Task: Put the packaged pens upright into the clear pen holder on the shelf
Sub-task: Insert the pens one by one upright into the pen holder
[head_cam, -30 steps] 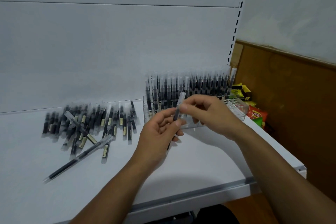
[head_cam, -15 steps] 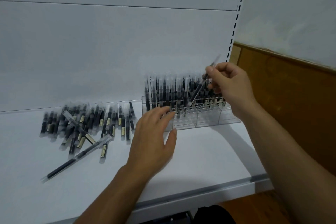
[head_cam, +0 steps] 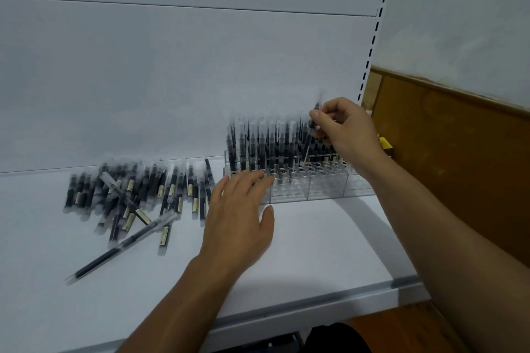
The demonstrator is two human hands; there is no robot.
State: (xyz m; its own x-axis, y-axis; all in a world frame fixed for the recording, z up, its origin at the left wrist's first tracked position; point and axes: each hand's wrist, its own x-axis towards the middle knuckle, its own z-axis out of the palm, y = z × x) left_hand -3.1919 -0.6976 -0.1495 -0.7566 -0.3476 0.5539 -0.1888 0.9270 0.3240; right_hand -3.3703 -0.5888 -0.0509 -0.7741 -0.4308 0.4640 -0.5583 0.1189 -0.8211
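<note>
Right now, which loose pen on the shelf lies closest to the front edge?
The long pen lying diagonally at the front of the pile; it is longer than the others and its lower tip reaches furthest forward.

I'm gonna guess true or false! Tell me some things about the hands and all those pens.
1. The right hand pinches a packaged pen above the clear pen holder. True.
2. The left hand holds a pen too. False: it is open and holds nothing, its straight fingers reaching the holder's front left corner.
3. Every hole in the holder has a pen in it. False: the back rows are full, but the front holes are empty.
4. A pile of packaged pens lies flat on the shelf, left of the holder. True.
</note>
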